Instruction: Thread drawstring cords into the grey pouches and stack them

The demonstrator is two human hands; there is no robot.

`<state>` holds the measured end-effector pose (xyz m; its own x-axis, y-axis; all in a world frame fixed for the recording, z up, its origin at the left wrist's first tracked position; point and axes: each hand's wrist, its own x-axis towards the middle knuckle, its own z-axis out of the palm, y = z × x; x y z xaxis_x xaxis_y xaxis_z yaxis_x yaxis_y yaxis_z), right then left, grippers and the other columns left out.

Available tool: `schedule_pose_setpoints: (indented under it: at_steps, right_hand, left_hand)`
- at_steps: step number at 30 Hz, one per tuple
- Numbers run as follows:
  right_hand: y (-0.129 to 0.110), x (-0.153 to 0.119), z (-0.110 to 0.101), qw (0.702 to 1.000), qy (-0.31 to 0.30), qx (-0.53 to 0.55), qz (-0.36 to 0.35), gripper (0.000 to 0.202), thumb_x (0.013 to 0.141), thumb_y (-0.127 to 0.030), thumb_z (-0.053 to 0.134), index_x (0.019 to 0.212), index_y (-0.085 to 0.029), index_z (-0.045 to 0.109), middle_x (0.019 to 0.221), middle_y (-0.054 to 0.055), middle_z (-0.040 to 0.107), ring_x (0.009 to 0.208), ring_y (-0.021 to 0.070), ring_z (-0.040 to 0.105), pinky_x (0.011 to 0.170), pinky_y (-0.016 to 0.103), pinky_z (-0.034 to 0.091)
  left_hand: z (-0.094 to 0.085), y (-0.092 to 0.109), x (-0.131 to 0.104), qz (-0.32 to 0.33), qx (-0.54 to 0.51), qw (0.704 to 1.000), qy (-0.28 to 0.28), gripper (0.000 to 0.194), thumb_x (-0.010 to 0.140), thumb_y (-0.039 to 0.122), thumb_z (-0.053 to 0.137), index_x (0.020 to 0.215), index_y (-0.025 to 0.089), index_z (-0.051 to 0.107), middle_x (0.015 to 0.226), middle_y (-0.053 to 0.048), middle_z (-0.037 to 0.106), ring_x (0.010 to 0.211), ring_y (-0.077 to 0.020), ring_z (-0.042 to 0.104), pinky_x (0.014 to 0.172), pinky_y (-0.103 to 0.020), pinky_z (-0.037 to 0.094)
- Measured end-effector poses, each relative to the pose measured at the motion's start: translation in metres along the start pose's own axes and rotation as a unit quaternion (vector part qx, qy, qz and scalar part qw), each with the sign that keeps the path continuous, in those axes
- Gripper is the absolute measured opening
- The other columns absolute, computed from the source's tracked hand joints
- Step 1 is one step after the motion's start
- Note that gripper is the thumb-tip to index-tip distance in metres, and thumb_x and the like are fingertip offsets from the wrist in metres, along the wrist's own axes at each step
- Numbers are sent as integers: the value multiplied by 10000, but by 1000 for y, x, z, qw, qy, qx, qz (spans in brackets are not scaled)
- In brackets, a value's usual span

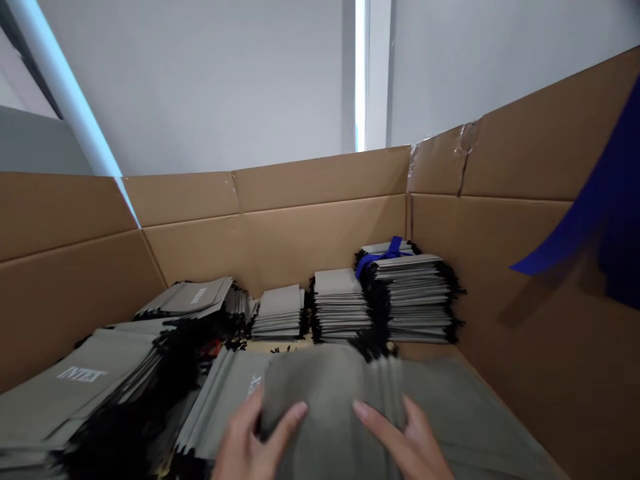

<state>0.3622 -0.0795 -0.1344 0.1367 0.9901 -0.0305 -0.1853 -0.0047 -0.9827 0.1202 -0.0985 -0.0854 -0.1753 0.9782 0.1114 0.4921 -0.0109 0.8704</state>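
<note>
Low in the middle of the head view, a bundle of flat grey pouches [327, 400] with black cord ends is gripped from both sides. My left hand [255, 433] holds its left edge, thumb on the front face. At the right edge my right hand [407, 437] grips it too, with the thumb pressed across the front. The fingers behind the bundle are mostly hidden. Partly covered by my left hand is another pile of grey pouches [215, 400] with white lettering. More grey pouches [460, 407] lie flat to the right of the held bundle.
A large cardboard box [320, 230] surrounds the piles. Along its back wall stand stacks of grey pouches [343, 307], one tied with a blue ribbon [387, 255]. Printed pouches [83, 373] are piled on the left. Blue strips [565, 227] hang over the right wall.
</note>
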Motion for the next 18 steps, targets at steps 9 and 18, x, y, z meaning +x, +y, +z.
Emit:
schedule_pose_setpoints:
  at_steps: [9, 18]
  right_hand:
    - [-6, 58, 161, 989, -95, -112, -19, 607, 767, -406, 758, 1292, -169, 563, 1239, 141, 779, 1155, 326, 743, 966, 376, 570]
    - [-1, 46, 191, 918, -69, -389, -17, 569, 734, -249, 740, 1267, -73, 647, 1318, 309, 679, 1222, 489, 687, 1023, 528, 518]
  left_hand:
    - [-111, -15, 86, 39, 171, 981, 77, 374, 770, 474, 748, 1027, 214, 670, 1041, -65, 827, 1019, -297, 768, 815, -289, 556]
    - [-106, -81, 96, -14, 393, 918, 46, 583, 862, 370, 671, 1399, 162, 582, 1344, -192, 682, 1248, -402, 679, 1003, -446, 521]
